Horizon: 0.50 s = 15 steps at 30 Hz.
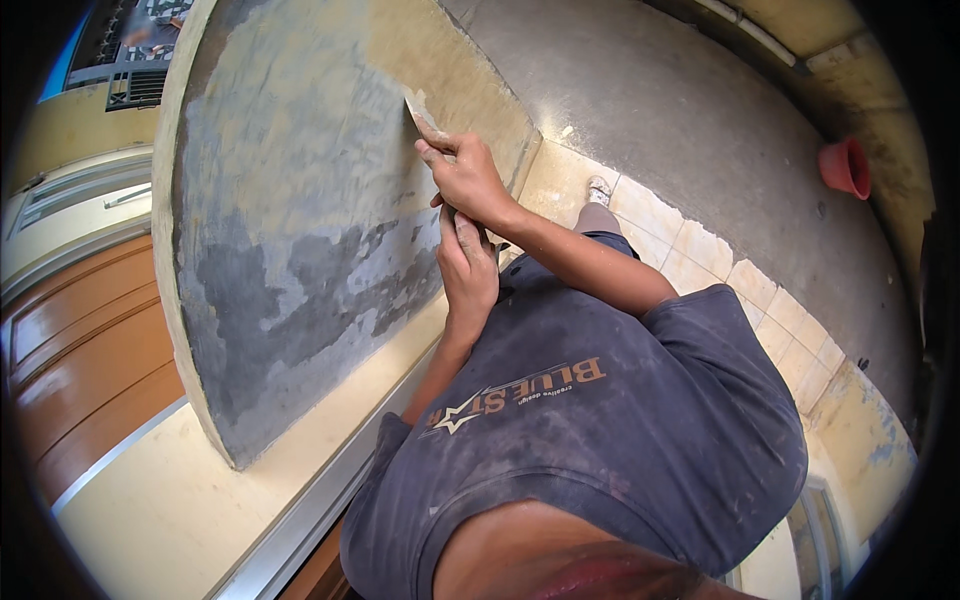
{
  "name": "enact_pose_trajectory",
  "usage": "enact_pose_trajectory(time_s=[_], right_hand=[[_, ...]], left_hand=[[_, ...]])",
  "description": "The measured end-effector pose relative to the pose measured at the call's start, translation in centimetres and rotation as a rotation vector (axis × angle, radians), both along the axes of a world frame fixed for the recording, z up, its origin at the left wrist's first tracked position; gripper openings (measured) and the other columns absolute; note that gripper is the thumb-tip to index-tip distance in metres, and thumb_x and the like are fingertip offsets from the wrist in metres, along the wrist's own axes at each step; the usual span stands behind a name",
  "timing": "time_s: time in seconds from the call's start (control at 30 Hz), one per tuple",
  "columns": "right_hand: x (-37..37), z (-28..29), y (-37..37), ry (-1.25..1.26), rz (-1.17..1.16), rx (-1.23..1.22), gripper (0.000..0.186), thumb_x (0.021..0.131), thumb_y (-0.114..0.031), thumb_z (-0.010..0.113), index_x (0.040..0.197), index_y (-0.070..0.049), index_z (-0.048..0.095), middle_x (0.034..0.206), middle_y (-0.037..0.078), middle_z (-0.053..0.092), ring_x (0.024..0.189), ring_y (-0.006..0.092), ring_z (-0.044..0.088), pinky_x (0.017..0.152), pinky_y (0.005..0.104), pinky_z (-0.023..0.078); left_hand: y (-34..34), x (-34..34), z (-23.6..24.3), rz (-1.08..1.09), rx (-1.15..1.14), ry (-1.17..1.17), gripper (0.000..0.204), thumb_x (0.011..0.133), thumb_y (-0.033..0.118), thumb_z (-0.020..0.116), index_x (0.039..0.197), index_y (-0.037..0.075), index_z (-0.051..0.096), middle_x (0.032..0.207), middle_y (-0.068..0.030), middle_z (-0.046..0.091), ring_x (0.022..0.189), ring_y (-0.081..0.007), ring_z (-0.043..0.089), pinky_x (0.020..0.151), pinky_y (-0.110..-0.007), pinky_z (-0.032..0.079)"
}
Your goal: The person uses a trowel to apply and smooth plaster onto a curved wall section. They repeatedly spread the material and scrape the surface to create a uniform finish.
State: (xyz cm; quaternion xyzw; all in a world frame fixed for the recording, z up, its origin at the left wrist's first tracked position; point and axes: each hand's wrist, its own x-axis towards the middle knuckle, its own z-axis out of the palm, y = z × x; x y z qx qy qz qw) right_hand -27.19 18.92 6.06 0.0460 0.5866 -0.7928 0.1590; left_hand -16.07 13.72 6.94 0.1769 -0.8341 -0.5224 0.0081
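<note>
My right hand [468, 180] is closed round a scraper [413, 112], its thin blade tilted up against the wall. The wall panel [290, 140] is streaked grey and yellowish, with darker grey patches low down and a pale yellow area at its top right. Just below, my left hand [468, 268] is held close under the right one, its fingers curled. Whatever it grips is mostly hidden; only a small pale and dark bit shows beside the fingers. Dusty smears mark both hands.
A red bucket [845, 168] stands on the grey concrete floor [690, 110] at the far right. Cream tiles [650, 212] run along my foot. A brown panelled door [100, 350] is at the left, and a metal-edged ledge [310, 510] runs beside me.
</note>
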Motion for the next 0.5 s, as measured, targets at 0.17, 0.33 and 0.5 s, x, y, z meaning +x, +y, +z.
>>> enact_pose_trajectory(time_s=[0.17, 0.33, 0.5], right_hand=[[-1.4, 0.0, 0.5, 0.006, -0.076, 0.065, 0.042, 0.106, -0.017, 0.060, 0.144, 0.002, 0.063, 0.066, 0.009, 0.062, 0.054, 0.0170, 0.066, 0.053, 0.0360, 0.059], [-1.1, -0.3, 0.5, 0.057, 0.012, 0.055, 0.045, 0.107, -0.019, 0.061, 0.148, -0.001, 0.060, 0.124, 0.025, 0.074, 0.062, 0.0184, 0.071, 0.055, 0.0350, 0.062], [-1.7, -0.3, 0.3, 0.093, -0.095, 0.090, 0.042, 0.105, -0.015, 0.060, 0.145, 0.000, 0.063, 0.082, 0.018, 0.075, 0.055, 0.0201, 0.070, 0.054, 0.0357, 0.059]], left_hand=[[-0.1, -1.8, -1.1, -0.058, 0.006, 0.056, 0.053, 0.117, 0.034, 0.037, 0.144, -0.011, 0.048, 0.073, -0.0127, 0.060, 0.060, -0.0191, 0.055, 0.056, -0.040, 0.043], [-0.2, -0.8, -1.3, -0.021, 0.100, 0.003, 0.057, 0.117, 0.034, 0.036, 0.152, -0.010, 0.041, 0.074, -0.0116, 0.061, 0.061, -0.0165, 0.056, 0.057, -0.037, 0.045], [-0.3, -2.0, -1.7, -0.072, 0.002, 0.094, 0.049, 0.117, 0.032, 0.037, 0.135, -0.011, 0.050, 0.070, -0.0107, 0.057, 0.058, -0.0181, 0.053, 0.056, -0.039, 0.042]])
